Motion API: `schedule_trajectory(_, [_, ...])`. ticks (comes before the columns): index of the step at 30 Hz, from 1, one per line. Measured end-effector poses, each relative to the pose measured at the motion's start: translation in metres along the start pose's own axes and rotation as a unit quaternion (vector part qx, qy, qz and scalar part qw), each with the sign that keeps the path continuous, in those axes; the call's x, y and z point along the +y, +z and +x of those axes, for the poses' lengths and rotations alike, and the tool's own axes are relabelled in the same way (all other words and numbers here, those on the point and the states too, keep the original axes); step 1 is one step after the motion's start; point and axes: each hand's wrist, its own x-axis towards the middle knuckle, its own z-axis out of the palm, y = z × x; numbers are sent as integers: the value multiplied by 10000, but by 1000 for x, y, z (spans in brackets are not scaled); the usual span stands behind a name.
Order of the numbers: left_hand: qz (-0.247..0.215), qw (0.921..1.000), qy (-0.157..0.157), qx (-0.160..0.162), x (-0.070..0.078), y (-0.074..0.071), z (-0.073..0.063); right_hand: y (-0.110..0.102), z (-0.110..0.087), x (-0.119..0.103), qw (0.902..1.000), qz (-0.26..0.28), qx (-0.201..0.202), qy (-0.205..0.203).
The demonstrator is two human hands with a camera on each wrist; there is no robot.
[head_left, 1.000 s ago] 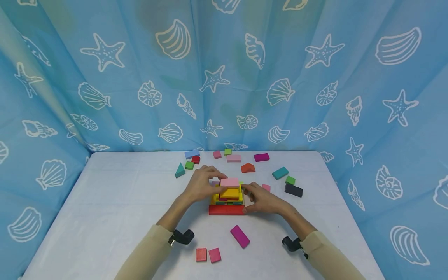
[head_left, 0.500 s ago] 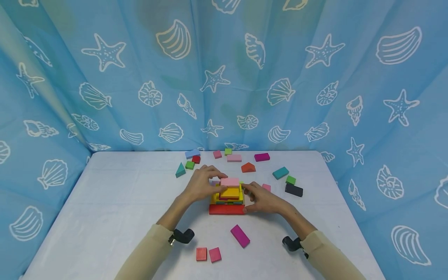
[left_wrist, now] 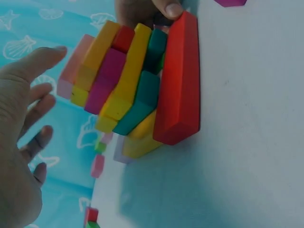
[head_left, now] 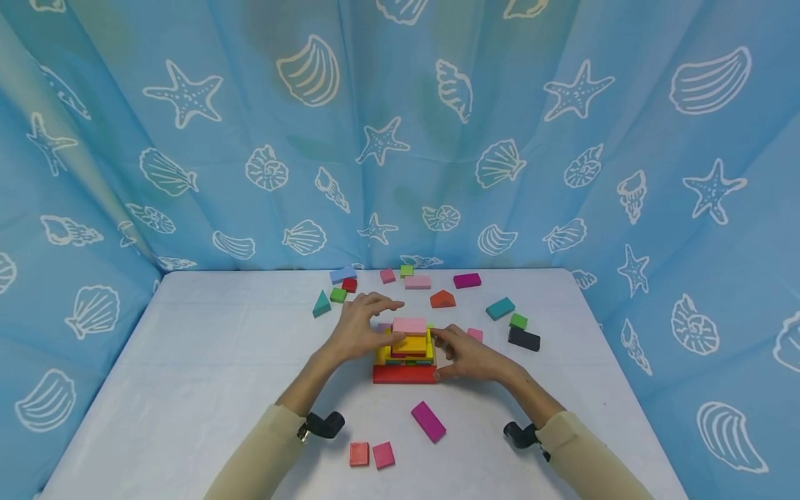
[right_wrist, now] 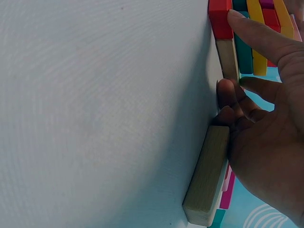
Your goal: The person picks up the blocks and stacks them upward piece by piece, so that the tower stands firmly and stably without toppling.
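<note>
A stepped stack of coloured toy building blocks stands mid-table, with a pink block (head_left: 409, 326) on top of an orange block (left_wrist: 97, 54). Beneath come magenta, yellow and teal layers, and a long red block (head_left: 404, 375) lies at the front foot. My left hand (head_left: 362, 328) hovers at the stack's left, thumb and fingers spread apart around the top; the left wrist view shows a gap between fingertips and pink block. My right hand (head_left: 469, 354) is against the right side, its thumb (right_wrist: 266, 40) touching the red block's end and its index finger reaching toward the rear.
Loose blocks lie behind the stack, among them an orange-red roof-shaped block (head_left: 443, 299) and a teal triangle (head_left: 321, 305). A black block (head_left: 524, 339) is at the right. In front lie a magenta block (head_left: 428, 421) and two small squares (head_left: 359, 454).
My left fingers have lifted off the pink block and spread, letting it go on top of the stack. My right hand has kept its place.
</note>
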Motion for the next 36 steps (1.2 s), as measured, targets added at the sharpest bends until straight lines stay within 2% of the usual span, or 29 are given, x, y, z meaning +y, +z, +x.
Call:
schedule_trajectory(2, [-391,9991,126,73,7,-3,-6,1,0,0,10000,32,3,-1])
schedule_trajectory(4, [-943,9951,299,-30,18,-6,-13,1,0,0,10000,40,-7,-10])
schedule_trajectory(7, [-1479,9843,698,-658,38,-5,-27,0,-1,1,10000,19,30,-30])
schedule_trajectory(9, [-1470,9765,903,-1289,48,1,-36,-1,-1,1,10000,-17,52,-49])
schedule_trajectory(12, [-1083,9660,977,-2133,55,17,-48,-1,-1,1,10000,-2,60,-70])
schedule_trajectory(14, [-742,9626,854,-2463,54,29,-55,0,-1,1,10000,39,46,-65])
schedule_trajectory(16, [-491,9610,644,-2643,52,41,-60,1,-1,1,10000,53,22,-60])
schedule_trajectory(19, [-183,9608,487,-2723,48,53,-65,2,-1,1,10000,52,27,-38])
schedule_trajectory(23, [32,9598,423,-2775,46,59,-66,2,-1,1,10000,39,28,-23])
schedule_trajectory(31, [203,9607,431,-2735,42,56,-67,3,-1,2,10000,15,27,-44])
schedule_trajectory(36, [-88,9671,395,-2510,39,51,-68,3,0,3,10000,21,20,-44])
